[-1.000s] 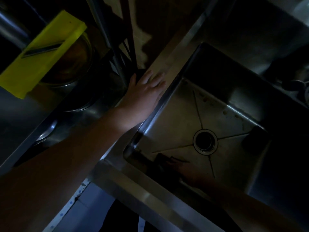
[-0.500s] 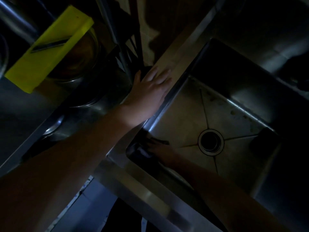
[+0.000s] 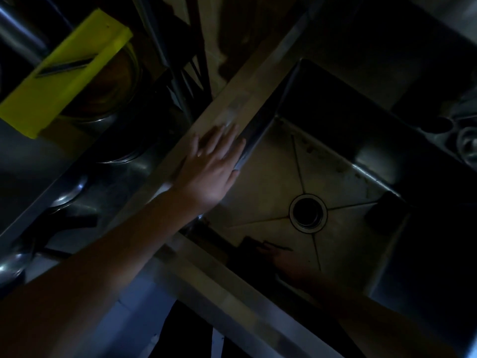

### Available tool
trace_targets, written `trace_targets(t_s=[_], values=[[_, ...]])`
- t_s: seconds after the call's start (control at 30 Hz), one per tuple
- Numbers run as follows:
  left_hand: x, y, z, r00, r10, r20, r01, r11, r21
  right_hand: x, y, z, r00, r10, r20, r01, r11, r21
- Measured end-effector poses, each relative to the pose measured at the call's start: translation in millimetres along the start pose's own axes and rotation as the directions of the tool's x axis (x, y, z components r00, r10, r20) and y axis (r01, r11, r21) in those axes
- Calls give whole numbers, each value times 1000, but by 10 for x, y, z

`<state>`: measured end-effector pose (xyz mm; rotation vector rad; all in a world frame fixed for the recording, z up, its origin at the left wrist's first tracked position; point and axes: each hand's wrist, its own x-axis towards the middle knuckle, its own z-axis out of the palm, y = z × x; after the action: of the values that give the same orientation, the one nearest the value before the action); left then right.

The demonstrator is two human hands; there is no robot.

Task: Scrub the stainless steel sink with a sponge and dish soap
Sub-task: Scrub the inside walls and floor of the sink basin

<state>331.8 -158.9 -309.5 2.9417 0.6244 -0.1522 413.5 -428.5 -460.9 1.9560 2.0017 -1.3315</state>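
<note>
The stainless steel sink [image 3: 335, 177] fills the right half of the dim view, with its round drain [image 3: 308, 213] in the middle of the floor. My left hand [image 3: 211, 171] lies flat with straight fingers on the sink's left rim [image 3: 240, 99]. My right hand [image 3: 286, 259] is down inside the basin by the near wall, below and left of the drain. It holds a dark sponge [image 3: 251, 244] against the sink floor. Deep shadow hides most of its fingers.
A yellow slicer [image 3: 64, 73] lies over a metal bowl [image 3: 113, 81] at the upper left. A dark block [image 3: 384, 214] sits on the sink floor at the right. Dark utensils [image 3: 62, 220] lie on the left counter. Dishes [image 3: 464, 140] stand at the far right.
My right hand slid with the sponge from the sink's near left corner toward the right along the near wall. My left hand stayed on the rim.
</note>
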Motion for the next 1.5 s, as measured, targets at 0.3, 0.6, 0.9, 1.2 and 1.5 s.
trace_targets(t_s=[0.3,0.6,0.9,1.2,1.5], values=[[-298,13,85,994,-94,-47,95,995,14,660,-72,-221,930,206,-303,-113,948,297],[-495,82,29,992,-127,-29,126,992,-33,38,549,-108,840,478,-256,-357,843,402],[-457,82,61,989,-147,-12,147,988,-44,489,-142,-28,968,233,-90,-223,968,112],[-341,-35,45,993,-119,6,119,993,-23,807,388,-652,891,357,-280,-352,933,70],[-245,-80,3,993,-102,67,94,989,116,839,942,-1078,528,778,-341,-553,619,558]])
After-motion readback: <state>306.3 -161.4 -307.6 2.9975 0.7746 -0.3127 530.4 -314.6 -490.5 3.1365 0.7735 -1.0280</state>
